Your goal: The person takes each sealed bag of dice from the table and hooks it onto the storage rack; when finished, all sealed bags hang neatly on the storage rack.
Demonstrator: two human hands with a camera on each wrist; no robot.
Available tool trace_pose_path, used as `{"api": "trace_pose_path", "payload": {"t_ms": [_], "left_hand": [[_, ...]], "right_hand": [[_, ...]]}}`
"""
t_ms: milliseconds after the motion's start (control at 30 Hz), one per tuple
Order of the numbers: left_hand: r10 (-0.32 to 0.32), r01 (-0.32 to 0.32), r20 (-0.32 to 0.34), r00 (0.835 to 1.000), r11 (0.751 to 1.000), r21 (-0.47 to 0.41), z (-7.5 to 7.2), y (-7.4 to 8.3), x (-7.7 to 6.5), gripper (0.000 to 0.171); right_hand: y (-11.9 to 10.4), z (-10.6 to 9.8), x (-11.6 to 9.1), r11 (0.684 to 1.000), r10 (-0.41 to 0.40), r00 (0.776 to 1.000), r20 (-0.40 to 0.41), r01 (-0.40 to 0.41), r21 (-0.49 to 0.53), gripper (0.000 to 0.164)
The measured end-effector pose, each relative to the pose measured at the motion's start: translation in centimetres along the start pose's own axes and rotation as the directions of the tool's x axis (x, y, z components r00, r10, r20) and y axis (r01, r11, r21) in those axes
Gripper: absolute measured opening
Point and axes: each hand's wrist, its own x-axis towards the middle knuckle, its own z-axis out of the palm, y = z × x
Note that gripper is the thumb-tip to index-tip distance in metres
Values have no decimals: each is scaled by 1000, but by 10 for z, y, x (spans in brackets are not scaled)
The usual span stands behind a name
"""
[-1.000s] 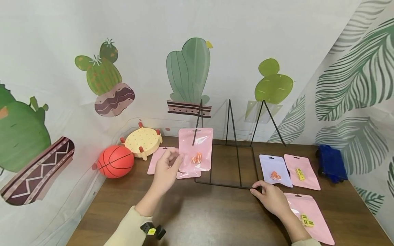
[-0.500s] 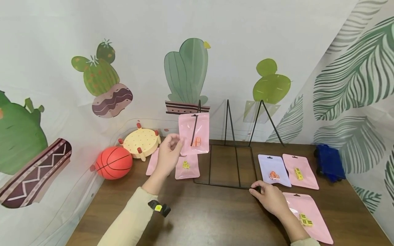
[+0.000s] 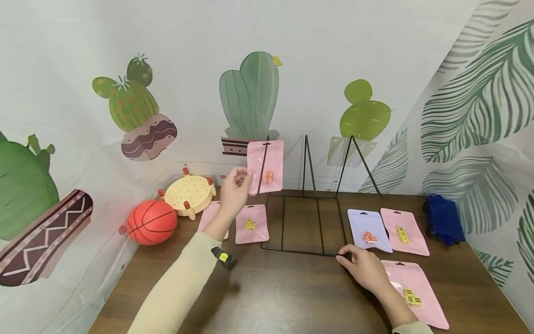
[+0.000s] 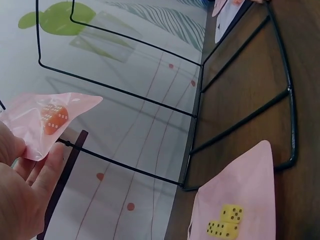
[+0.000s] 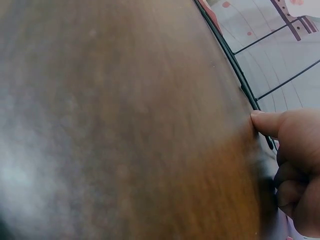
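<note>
Head view: bright, diffuse illumination; a soft sheen marks the brown wood-grain tabletop [image 3: 275, 292], and the black metal wire rack [image 3: 320, 226] casts faint shadows on the white cactus-printed backdrop [image 3: 317, 93]. Right-wrist view: tabletop blurred, whitish glare at left.

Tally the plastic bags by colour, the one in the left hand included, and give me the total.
Pink bags: 5, one held in the left hand, one partly hidden behind the left arm
Lavender bag: 1
Total: 6
</note>
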Motion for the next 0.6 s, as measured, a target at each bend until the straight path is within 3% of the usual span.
{"api": "trace_pose_path", "payload": {"t_ms": [267, 600], "left_hand": [[28, -28, 5, 1000, 996, 81, 0, -9, 7, 20], [-58, 57, 53, 997, 998, 24, -12, -24, 0, 21]], "right_hand": [[-2, 0, 0, 1000, 1, 1000, 6, -1, 0, 16], [-2, -2, -1, 1000, 0, 1000, 7, 0, -5, 15]]}}
